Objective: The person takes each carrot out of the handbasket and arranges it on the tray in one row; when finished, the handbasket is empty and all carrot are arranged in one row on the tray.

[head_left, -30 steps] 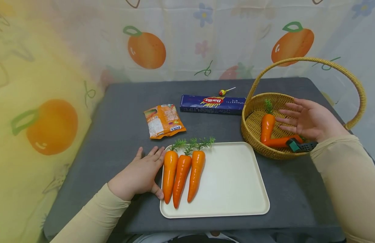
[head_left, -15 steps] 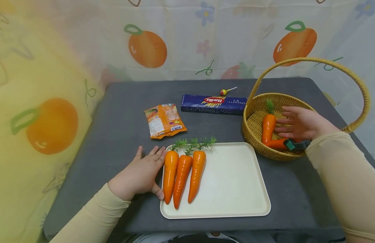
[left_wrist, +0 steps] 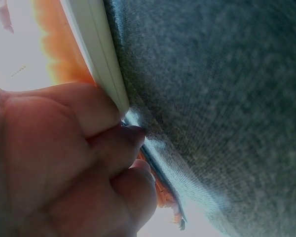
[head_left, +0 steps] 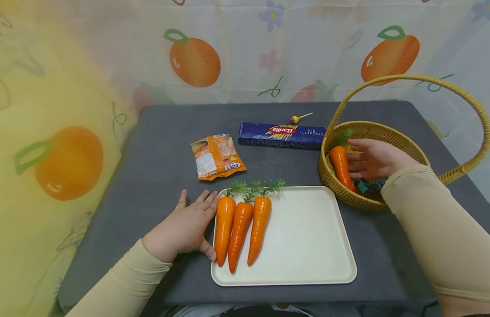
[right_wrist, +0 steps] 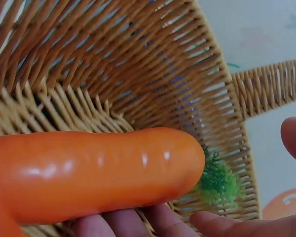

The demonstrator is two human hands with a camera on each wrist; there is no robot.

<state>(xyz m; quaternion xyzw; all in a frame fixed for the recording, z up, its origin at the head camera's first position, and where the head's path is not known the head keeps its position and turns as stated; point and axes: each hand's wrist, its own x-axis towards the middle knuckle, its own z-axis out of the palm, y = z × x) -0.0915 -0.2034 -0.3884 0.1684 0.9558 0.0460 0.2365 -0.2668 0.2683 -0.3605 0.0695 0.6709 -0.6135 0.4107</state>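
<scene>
Right hand [head_left: 368, 158]: inside the wicker basket [head_left: 334, 187], fingers extended and slightly bent, thumb held well apart from them; nothing gripped. Its fingertips lie along the side of an orange carrot [head_left: 341, 165], which leans against the basket wall just left of the hand, leafy top on the far side. Right wrist view: part of a second carrot [right_wrist: 1, 222] shows by the first one's near end; most of it is hidden.

Left hand [head_left: 185, 229]: fingers spread, thumb out, touching the left edge of the cream tray [head_left: 304, 237]; holds nothing. Just right of this hand, on the tray, three carrots side by side: near one [head_left: 224, 229], middle one [head_left: 240, 235], far one [head_left: 260, 229]. Leafy tops point away from the person.

Beyond the left hand, slightly right: orange packet [head_left: 217, 158]. Left of the right hand and farther off: blue spaghetti box [head_left: 282, 135], with a lollipop [head_left: 295, 119] behind it.
</scene>
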